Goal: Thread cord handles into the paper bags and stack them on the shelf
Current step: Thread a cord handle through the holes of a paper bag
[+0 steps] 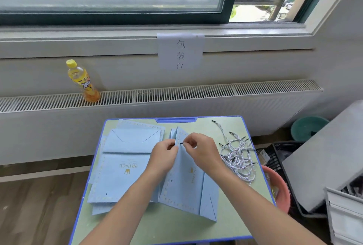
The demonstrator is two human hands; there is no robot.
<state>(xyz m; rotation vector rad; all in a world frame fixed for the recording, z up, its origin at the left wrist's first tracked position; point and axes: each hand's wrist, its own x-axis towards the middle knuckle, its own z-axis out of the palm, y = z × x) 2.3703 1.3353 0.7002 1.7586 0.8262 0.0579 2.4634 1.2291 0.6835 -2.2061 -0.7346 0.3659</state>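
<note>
A light blue paper bag [188,181] stands partly opened on the small green table [231,221], its top edge toward the window. My left hand [164,154] grips the bag's upper edge. My right hand [202,149] pinches a cord whose black tip [181,143] sits at the bag's top edge between both hands. A stack of flat blue bags [121,166] printed PRINCE lies to the left. A pile of grey-white twisted cords [237,156] with black tips lies on the table's right side.
A yellow drink bottle [83,81] stands on the radiator grille under the window. Right of the table are a pink basin [279,187], a black crate [279,158], a grey board [322,158] and a teal round lid [308,127].
</note>
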